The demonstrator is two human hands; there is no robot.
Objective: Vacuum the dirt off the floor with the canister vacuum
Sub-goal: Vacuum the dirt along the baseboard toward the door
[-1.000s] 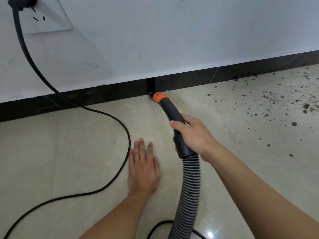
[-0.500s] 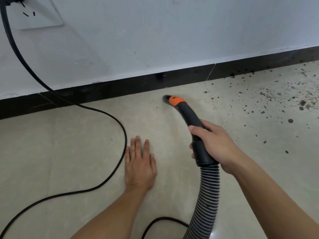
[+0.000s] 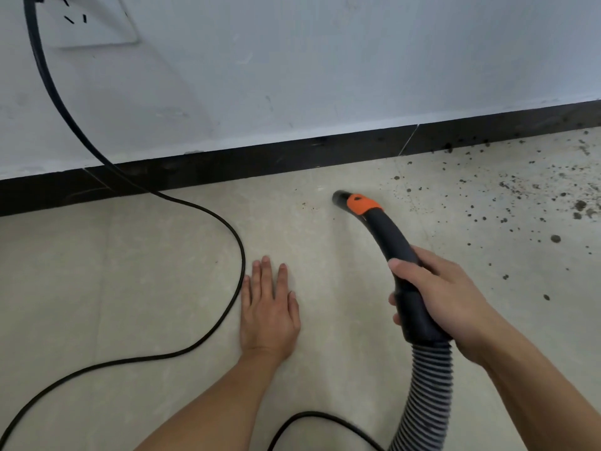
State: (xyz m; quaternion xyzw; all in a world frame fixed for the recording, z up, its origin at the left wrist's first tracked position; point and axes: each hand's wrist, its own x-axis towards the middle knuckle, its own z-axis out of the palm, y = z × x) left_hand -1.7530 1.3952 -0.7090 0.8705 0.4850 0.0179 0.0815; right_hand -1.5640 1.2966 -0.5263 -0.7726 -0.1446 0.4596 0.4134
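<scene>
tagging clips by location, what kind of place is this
Probably an indoor room, perhaps in a home, seen at floor level: glossy beige floor tiles, a white painted wall with a black skirting board, and a white wall socket with a black power cord plugged in.

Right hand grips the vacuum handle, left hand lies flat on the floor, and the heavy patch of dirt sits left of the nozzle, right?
Not quite. The head view shows the heavy patch of dirt right of the nozzle, not left. The right hand does grip the vacuum handle, and the left hand lies flat on the floor.
</scene>
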